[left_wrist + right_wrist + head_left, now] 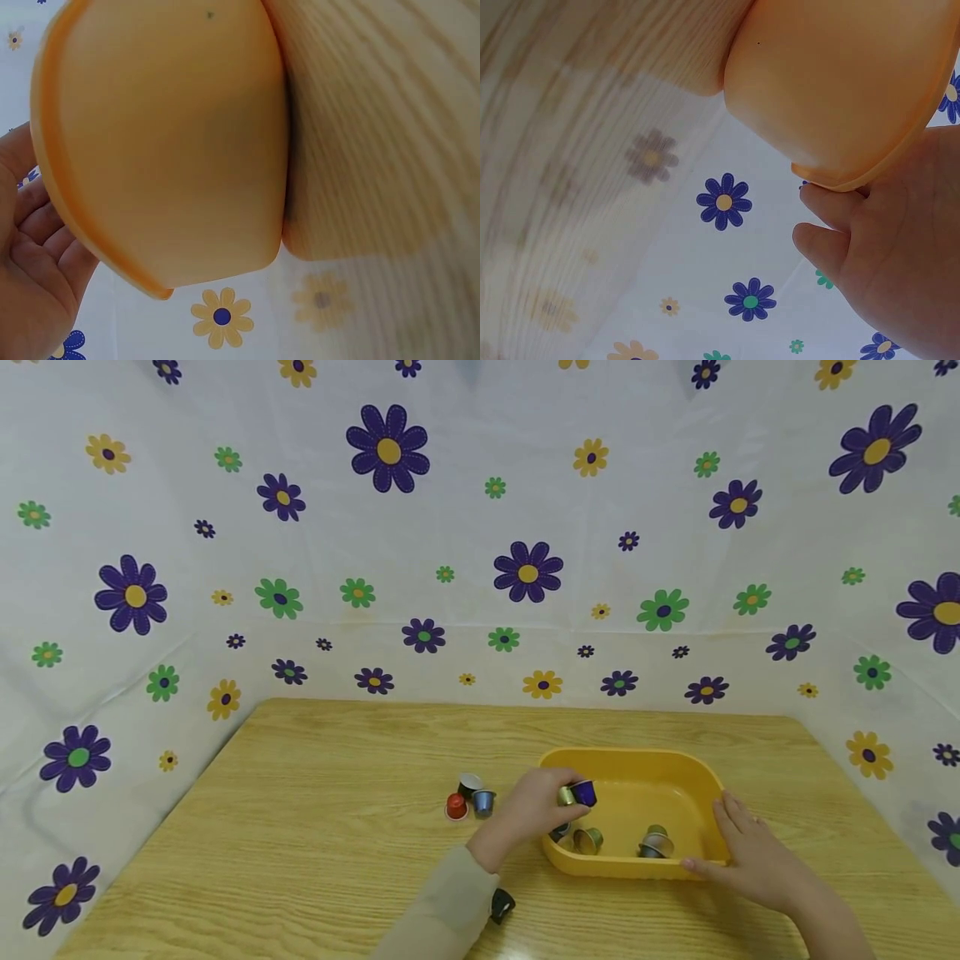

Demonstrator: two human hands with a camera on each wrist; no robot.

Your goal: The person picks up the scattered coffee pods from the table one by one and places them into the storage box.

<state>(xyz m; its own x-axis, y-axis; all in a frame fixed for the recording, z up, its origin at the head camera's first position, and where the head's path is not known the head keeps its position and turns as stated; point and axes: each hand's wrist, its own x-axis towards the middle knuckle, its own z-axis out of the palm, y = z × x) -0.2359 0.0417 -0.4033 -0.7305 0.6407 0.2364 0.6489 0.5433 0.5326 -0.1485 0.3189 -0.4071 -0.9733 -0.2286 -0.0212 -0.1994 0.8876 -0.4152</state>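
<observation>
Over the left end of a yellow plastic tub (637,867), my left hand (528,810) pinches a dark blue coffee capsule (584,792). A pale green capsule (566,796) shows right beside it at the fingertips; I cannot tell whether it is held too. My right hand (757,856) holds the tub's right end, thumb on the front rim and fingers along the side. In the right wrist view its curled fingertips (829,206) sit below the rim. Inside the tub lie an olive-gold capsule (588,841), a silver-lidded capsule (656,845) and a dark one (560,832), partly hidden.
Left of the tub, a red capsule (456,807), a blue-grey capsule (483,803) and a black one with a pale lid (470,785) cluster on the wooden table (315,827). Another black capsule (502,906) lies near my left sleeve. Flowered cloth (450,510) surrounds the table.
</observation>
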